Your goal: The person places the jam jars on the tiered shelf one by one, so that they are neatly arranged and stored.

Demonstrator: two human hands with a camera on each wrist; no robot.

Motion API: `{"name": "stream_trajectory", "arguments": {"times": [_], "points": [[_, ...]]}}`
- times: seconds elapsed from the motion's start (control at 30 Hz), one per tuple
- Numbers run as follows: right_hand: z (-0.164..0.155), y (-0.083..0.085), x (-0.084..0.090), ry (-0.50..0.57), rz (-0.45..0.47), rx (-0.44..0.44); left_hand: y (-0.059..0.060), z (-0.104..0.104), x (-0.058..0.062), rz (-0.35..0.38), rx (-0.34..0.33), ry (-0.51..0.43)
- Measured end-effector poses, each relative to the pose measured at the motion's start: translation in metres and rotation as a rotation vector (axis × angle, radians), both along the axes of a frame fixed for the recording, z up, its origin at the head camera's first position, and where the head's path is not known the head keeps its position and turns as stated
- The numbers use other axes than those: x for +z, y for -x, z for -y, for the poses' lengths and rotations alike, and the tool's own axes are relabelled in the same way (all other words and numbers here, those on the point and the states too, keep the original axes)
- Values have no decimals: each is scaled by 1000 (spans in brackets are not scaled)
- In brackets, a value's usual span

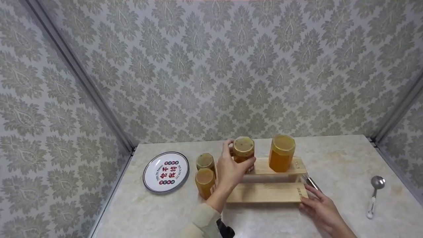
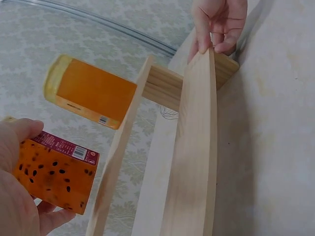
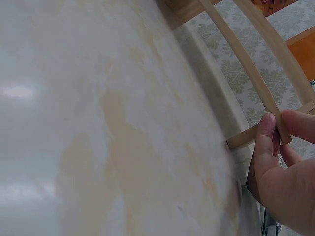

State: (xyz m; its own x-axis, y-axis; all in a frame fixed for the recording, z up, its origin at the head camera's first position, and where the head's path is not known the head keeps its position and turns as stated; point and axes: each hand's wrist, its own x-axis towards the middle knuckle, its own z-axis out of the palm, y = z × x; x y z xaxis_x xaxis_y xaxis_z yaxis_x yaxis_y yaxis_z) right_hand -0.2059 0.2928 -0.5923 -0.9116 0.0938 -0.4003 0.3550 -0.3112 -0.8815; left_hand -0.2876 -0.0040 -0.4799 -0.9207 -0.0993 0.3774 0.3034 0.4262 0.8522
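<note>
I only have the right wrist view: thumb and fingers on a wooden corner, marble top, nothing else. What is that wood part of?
Observer: A two-step light wooden rack; the right hand grips its lower step's right end.
Operator: Left hand doing anything?
Observer: The left hand holds a squat jar of seeded orange preserve with a gold lid at the upper step's left end.
Operator: Anything else on the rack?
Observer: One tall jar of clear orange honey stands on the upper step, right of the held jar.
Operator: Loose items on the table?
Observer: Two small orange jars left of the rack, a round printed white plate further left, a metal spoon far right.
</note>
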Motion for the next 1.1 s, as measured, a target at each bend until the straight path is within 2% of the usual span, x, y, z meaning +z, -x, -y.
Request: {"name": "stream_trajectory", "arguments": {"times": [0.37, 0.6, 0.83, 0.97, 1.1], "points": [[1, 1, 0, -14, -14, 8, 7, -5, -7, 10, 13, -18], [0, 1, -1, -21, -18, 18, 5, 1, -11, 29, -22, 9], [-2, 1, -1, -3, -1, 24, -3, 18, -15, 55, -50, -9], [-2, 1, -1, 17, -3, 15, -11, 32, -16, 25, -60, -75], [-1, 0, -1, 26, -6, 14, -21, 50, -18, -23, -37, -83]]}}
